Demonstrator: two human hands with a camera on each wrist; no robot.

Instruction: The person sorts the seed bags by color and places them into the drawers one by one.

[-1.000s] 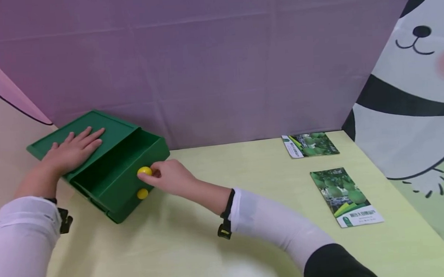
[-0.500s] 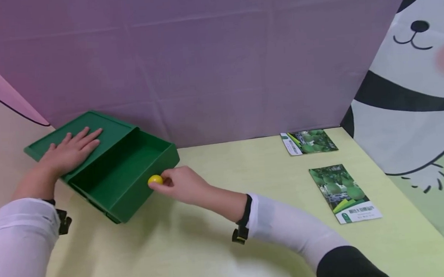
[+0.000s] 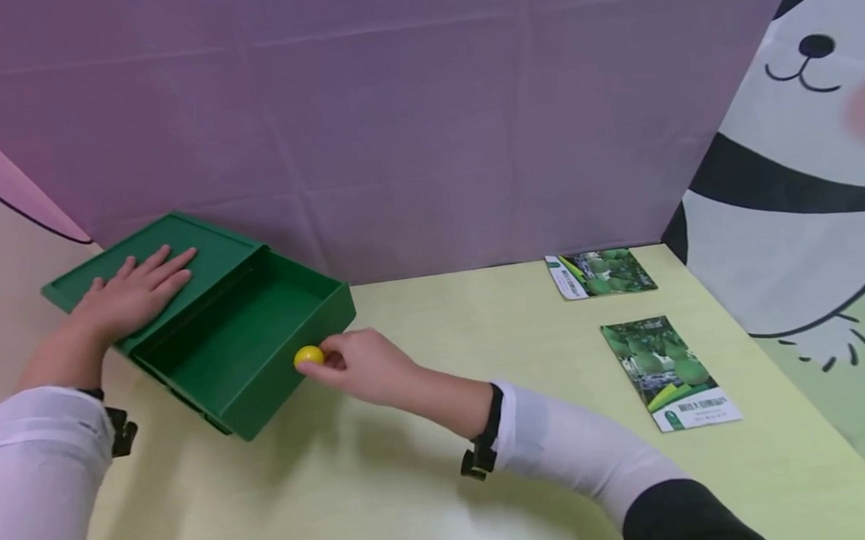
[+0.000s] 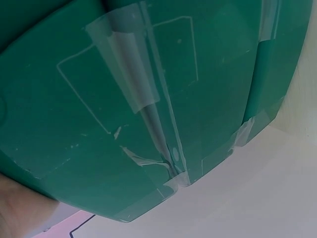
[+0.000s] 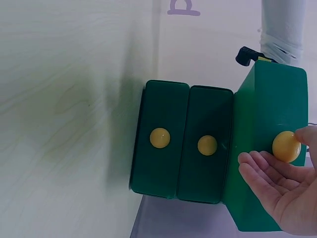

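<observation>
A green drawer cabinet (image 3: 217, 243) stands at the left of the table, and its top drawer (image 3: 281, 389) is pulled well out. Nothing shows inside the drawer in the head view. My left hand (image 3: 132, 295) lies flat on the cabinet top with its fingers spread. At the drawer front, my right hand (image 3: 371, 365) pinches the round yellow knob (image 3: 308, 355) between thumb and fingers. The right wrist view shows two lower drawers, pushed in, each with a yellow knob: the middle one (image 5: 207, 145) and the bottom one (image 5: 160, 138).
Two leaflets with green fruit pictures lie on the right of the table (image 3: 480, 364): a near leaflet (image 3: 669, 372) and a far leaflet (image 3: 602, 273). Behind the cabinet rises a purple backdrop (image 3: 412, 134). A panda picture (image 3: 798, 173) covers the right wall.
The top drawer has slid farther out, to the right, with my right hand on its knob. My left hand has stayed flat on the cabinet top.
</observation>
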